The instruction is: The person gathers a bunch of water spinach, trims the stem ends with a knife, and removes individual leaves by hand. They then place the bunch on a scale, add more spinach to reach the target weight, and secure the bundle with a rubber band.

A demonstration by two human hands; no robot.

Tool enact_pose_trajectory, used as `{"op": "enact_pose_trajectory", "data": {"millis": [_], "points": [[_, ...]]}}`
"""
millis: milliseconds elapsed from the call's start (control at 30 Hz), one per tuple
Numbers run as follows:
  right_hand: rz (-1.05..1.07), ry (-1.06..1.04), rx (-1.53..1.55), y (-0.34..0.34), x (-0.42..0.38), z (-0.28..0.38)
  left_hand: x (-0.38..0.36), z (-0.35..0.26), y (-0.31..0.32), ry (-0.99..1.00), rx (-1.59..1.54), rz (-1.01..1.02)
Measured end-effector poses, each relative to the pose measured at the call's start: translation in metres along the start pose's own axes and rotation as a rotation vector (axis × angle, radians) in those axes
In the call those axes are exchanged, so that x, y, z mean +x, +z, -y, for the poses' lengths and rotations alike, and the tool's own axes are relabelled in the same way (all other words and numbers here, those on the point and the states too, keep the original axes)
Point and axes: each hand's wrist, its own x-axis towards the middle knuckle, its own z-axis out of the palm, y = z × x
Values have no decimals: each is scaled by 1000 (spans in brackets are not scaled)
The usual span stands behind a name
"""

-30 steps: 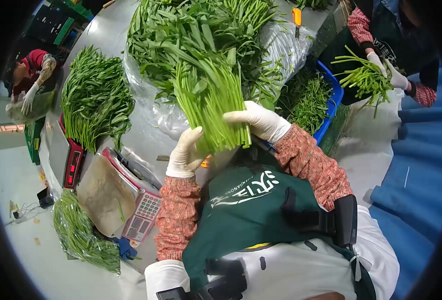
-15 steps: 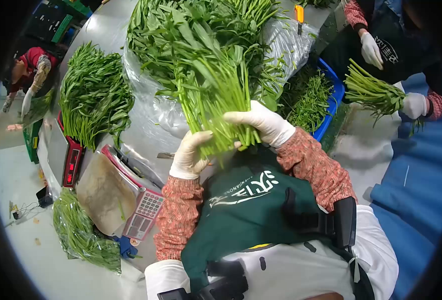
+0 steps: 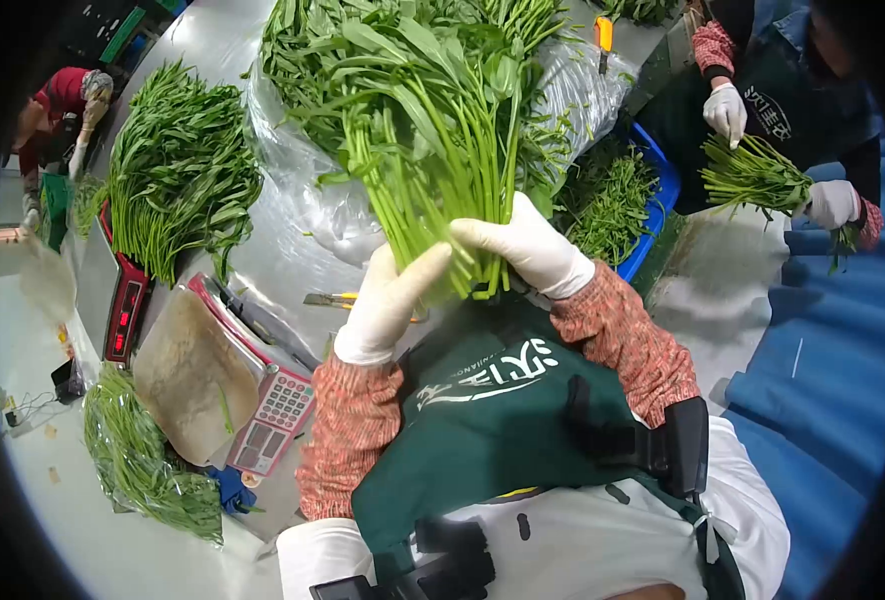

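A bunch of leafy greens, long-stemmed like water spinach, is held upright between my two white-gloved hands, cut ends toward me. My left hand is closed round the left of the stems near their lower ends, thumb across the front. On the right side my right hand grips the same stems, its thumb also in front. Both hands' other fingers are mostly hidden behind the stems. The bunch's leaves overlap a large heap of greens on plastic film. A yellow cutter lies on the table beside my left hand.
More greens rest on a red scale at left. Nearer are another scale and bagged greens. At right stands a blue tub of trimmings; an orange cutter lies behind it. A co-worker holds a bunch.
My left hand has shifted up the stems, and its thumb now lies further across them. The co-worker's free hand has come to their bunch. The whole view has shifted slightly.
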Motion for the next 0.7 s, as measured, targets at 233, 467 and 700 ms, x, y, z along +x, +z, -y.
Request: {"op": "enact_pose_trajectory", "data": {"millis": [233,467,700], "points": [[-6,34,294,15,-3,33,3,-34,28,152,-83,-142],[62,214,492,-14,9,-23,20,17,-2,-157,-786,-23],[200,210,-69,-25,16,-20,13,20,6,-137,-657,146]]}}
